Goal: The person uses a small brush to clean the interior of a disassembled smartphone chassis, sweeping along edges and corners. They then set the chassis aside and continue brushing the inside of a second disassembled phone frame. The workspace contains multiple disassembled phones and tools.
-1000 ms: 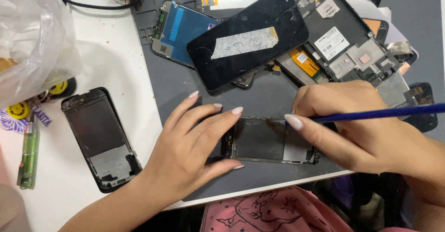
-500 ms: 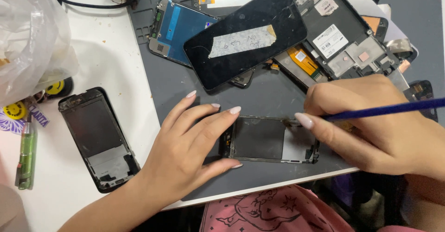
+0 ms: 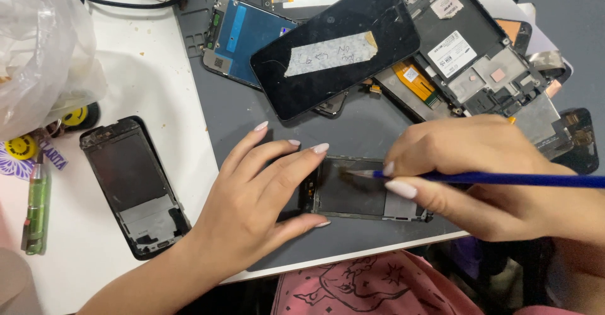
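A dark, stripped phone frame (image 3: 359, 195) lies flat at six o'clock on the grey mat, long side left-right. A blue-handled brush (image 3: 491, 179) crosses it, bristle tip touching the frame's inside.

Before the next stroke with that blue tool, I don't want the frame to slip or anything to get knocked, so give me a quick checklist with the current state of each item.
1. Left hand pins the phone frame at its left end: ok.
2. Right hand grips the blue tool: ok.
3. Tool tip sits inside the frame: ok.
4. Frame lies wholly on the grey mat: ok, though close to its near edge.
5. Taped black screen apart from both hands: ok.
6. Frame flat, nothing beneath it: cannot tell.
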